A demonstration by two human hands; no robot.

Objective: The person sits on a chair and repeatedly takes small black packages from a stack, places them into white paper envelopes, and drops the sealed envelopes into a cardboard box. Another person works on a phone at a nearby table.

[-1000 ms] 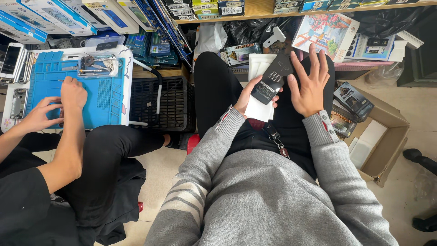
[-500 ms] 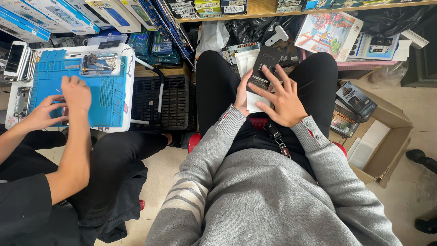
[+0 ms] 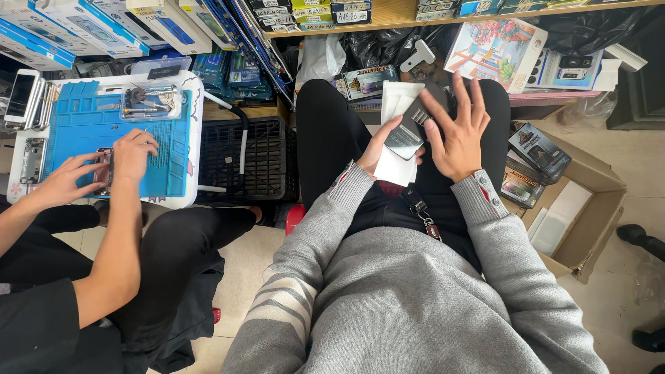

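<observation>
I sit with black trousers and a grey sweater. My left hand (image 3: 377, 149) holds a dark flat phone-like device (image 3: 410, 131) together with a white cloth or paper (image 3: 396, 166) over my lap. My right hand (image 3: 460, 128) lies flat across the device's right side, fingers spread and pointing away from me. Part of the device is hidden under that hand.
A co-worker at left works with both hands (image 3: 104, 170) on a blue mat (image 3: 83, 131) on a white tray. A black crate (image 3: 242, 163) stands between us. A cardboard box (image 3: 589, 208) with small boxes sits at right. Shelves with packaged goods (image 3: 332, 14) run along the far side.
My right hand has slid from covering the device's middle back up to its right side with fingers spread. The co-worker's hands shifted slightly on the blue mat.
</observation>
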